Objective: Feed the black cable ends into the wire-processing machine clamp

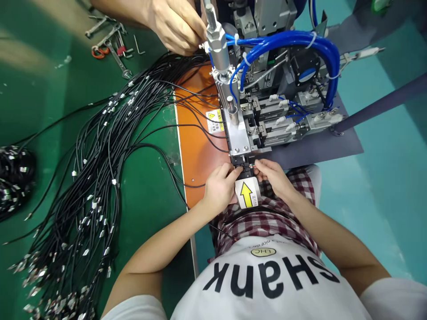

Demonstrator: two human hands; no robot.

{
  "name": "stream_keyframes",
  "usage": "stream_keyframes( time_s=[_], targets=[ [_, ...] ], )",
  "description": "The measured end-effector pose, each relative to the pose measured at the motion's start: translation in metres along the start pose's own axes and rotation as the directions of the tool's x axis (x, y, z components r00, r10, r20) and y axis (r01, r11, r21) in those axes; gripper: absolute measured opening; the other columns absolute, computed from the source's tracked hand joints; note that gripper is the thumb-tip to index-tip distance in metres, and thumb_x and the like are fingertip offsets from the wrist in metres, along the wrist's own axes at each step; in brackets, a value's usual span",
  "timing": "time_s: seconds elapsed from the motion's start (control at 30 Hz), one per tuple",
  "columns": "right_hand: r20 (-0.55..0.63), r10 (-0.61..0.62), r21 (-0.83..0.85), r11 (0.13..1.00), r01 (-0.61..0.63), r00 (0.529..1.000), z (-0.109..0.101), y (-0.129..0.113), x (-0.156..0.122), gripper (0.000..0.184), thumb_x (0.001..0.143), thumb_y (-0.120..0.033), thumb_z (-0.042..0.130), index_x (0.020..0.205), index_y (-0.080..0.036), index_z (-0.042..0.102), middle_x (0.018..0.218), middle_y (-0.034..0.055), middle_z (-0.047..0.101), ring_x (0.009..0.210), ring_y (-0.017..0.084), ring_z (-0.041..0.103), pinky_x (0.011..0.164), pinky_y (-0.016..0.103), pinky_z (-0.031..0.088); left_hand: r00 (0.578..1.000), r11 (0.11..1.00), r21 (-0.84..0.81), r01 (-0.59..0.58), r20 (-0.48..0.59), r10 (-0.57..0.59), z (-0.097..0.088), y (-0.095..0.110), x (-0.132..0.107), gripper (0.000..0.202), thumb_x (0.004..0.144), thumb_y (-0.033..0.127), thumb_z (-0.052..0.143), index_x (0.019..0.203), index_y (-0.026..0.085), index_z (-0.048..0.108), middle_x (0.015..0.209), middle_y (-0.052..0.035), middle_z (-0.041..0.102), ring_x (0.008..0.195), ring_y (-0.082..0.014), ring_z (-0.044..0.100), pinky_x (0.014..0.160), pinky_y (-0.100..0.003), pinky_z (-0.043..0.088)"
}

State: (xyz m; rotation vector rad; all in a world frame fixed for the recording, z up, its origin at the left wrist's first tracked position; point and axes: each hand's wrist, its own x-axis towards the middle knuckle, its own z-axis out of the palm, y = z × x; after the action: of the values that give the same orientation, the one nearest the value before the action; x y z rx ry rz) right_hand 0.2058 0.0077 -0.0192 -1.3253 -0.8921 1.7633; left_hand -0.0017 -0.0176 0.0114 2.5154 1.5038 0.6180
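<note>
Left grip: the left hand (218,190) bent over the near end of the machine, its fingertips at the black fixture (247,172); whether they were clamped on anything could not be told.
Right grip: the right hand (272,177) had thumb and forefinger together, clamped on a thin wire end (252,166) at the fixture's right side.
Fed cable: one black cable (185,183) ran from the bundle across the orange plate (196,155) to the left hand, where it went out of sight.
Arrow plate: a white plate (255,194) with a yellow arrow sat just below the fixture, between the two forearms.
Cable bundle: many black cables (100,151) with silvery tags spread over the green worktop (147,191).
Machine: blue tubes (287,39) arched above its metal cylinders.
Far side: another person's hand (178,26) was beside the upright cylinder (219,46); wrenches (117,58) lay to its left.
</note>
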Motion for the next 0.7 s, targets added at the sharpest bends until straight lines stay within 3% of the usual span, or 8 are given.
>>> stream_keyframes(
  time_s=[0.17,0.37,0.53,0.7],
  targets=[
    [0.025,-0.023,-0.025,0.999,0.024,0.999,0.001,-0.003,-0.003,0.038,0.080,-0.053,0.076,0.077,-0.018,0.064,0.072,-0.0037,0.058,0.056,0.007,0.047,0.057,0.024,0.037,0.988,0.981,-0.130,0.147,0.066,-0.139,-0.023,0.000,-0.023,0.034,0.102,0.016,0.040,0.132,0.015,0.055,0.116,-0.0125,0.061,0.104,-0.0208,0.062,0.091,-0.036,0.056],
    [0.029,-0.047,-0.040,0.998,0.048,0.998,-0.003,0.001,-0.001,0.039,0.077,-0.054,0.078,0.079,-0.017,0.066,0.071,-0.0027,0.059,0.056,0.008,0.046,0.058,0.025,0.036,0.990,0.980,0.147,0.132,0.028,-0.138,-0.029,-0.011,-0.064,0.046,0.099,0.012,0.041,0.145,0.014,0.049,0.126,-0.0195,0.060,0.115,-0.0305,0.058,0.098,-0.050,0.052],
    [0.033,-0.045,-0.043,0.998,0.046,0.998,-0.005,0.004,0.004,0.040,0.072,-0.054,0.082,0.078,-0.017,0.068,0.068,-0.0026,0.059,0.057,0.009,0.046,0.058,0.025,0.037,0.990,0.966,0.240,0.099,0.076,-0.120,-0.020,-0.020,-0.068,0.053,0.098,0.009,0.037,0.151,0.013,0.044,0.133,-0.0188,0.058,0.129,-0.0316,0.052,0.108,-0.049,0.048],
    [0.073,0.025,-0.010,1.000,-0.024,0.997,-0.007,0.004,0.004,0.043,0.070,-0.056,0.083,0.075,-0.016,0.068,0.071,-0.0017,0.059,0.056,0.007,0.047,0.056,0.023,0.037,0.990,0.964,0.248,0.101,0.071,-0.122,-0.021,-0.023,-0.063,0.050,0.100,0.011,0.035,0.149,0.013,0.045,0.133,-0.0182,0.059,0.130,-0.0310,0.053,0.111,-0.048,0.047]
  ],
)
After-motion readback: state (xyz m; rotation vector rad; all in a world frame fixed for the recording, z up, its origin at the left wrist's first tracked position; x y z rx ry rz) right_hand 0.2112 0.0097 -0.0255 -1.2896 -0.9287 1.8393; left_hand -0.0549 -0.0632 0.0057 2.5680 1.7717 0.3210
